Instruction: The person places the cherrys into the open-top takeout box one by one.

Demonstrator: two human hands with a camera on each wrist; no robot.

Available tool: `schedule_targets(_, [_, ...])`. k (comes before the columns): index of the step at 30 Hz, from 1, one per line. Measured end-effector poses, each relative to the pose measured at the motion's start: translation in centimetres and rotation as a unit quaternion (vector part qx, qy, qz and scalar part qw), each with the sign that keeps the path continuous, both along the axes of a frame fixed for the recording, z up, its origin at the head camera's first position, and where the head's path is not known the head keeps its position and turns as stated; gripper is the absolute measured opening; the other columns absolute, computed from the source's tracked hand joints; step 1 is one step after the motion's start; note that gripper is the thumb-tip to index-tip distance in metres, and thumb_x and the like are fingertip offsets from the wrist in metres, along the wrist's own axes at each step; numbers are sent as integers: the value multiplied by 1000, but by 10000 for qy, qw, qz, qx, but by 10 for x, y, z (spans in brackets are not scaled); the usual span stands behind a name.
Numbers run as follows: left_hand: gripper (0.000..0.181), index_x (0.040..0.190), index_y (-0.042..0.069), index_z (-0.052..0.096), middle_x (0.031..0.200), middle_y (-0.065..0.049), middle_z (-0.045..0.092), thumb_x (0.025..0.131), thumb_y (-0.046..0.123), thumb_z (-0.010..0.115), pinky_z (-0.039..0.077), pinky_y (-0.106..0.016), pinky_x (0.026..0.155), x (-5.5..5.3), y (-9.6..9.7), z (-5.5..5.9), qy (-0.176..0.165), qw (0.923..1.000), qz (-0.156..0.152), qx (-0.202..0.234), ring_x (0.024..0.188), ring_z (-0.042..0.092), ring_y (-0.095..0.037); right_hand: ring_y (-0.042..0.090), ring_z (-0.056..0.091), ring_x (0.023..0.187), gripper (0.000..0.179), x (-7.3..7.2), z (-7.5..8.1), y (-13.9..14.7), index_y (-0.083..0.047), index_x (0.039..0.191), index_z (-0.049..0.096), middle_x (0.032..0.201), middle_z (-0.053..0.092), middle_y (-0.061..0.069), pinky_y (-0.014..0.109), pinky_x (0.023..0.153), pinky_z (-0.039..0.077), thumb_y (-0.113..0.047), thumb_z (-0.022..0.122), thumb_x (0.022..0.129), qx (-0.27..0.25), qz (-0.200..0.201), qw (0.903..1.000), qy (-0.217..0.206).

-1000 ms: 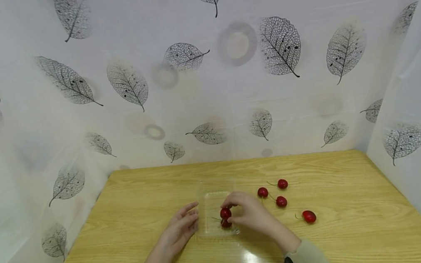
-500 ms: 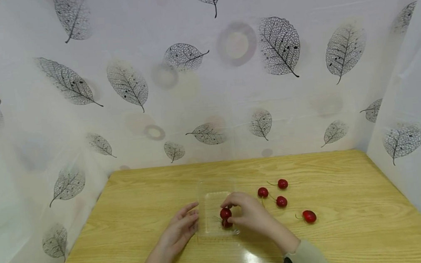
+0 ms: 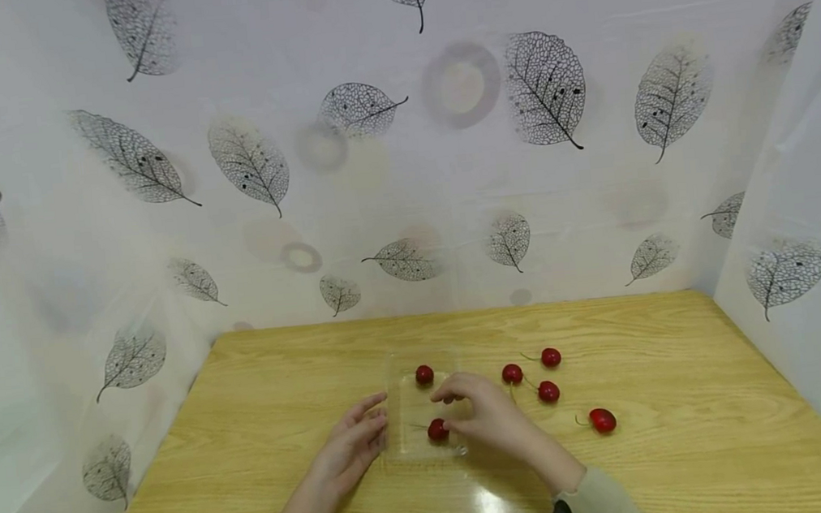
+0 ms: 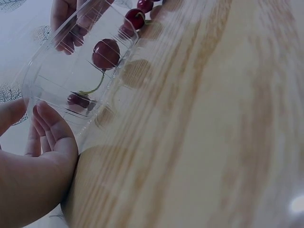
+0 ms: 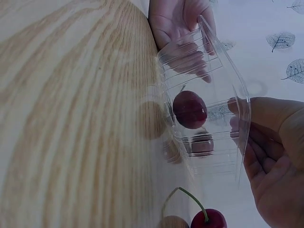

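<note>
A clear, ribbed plastic box is sitting on the wood-grained table between the hands, two glossy, round cherries lying inside. Four others are lying right of it. The left hand is touching the box's left wall, fingers relaxed. The right hand is reaching over the right rim, thumb and fingers parted, thumb beside the nearer cherry.

Wooden table (yellowish, grained): clear container, four red cherries beside it.
</note>
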State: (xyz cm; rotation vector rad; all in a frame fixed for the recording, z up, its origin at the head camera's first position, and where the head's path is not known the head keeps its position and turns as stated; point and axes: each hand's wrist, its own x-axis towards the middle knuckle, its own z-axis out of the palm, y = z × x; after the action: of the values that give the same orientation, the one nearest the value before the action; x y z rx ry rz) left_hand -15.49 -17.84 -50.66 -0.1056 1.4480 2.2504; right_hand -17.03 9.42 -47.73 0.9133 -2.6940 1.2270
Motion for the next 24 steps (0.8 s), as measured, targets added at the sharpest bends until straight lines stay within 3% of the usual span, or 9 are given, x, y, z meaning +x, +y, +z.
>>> schedule_targets(14, [56, 160, 2, 33, 114, 5, 55, 108, 2, 53, 53, -16, 88, -1, 0, 2, -48, 10000, 23, 3, 97, 59, -2, 27, 72, 106, 33, -4, 3, 6, -4, 120, 75, 116, 77, 8, 35, 97, 61, -3, 82, 88, -623, 50, 9976, -280])
schedule_targets(24, [54, 159, 3, 35, 115, 4, 54, 108, 2, 54, 53, -16, 89, 0, 0, 2, -78, 10000, 47, 35, 97, 59, -2, 30, 73, 106, 29, -10, 8, 19, -4, 118, 76, 117, 78, 10, 43, 95, 62, 0, 82, 90, -878, -299, 9953, -269])
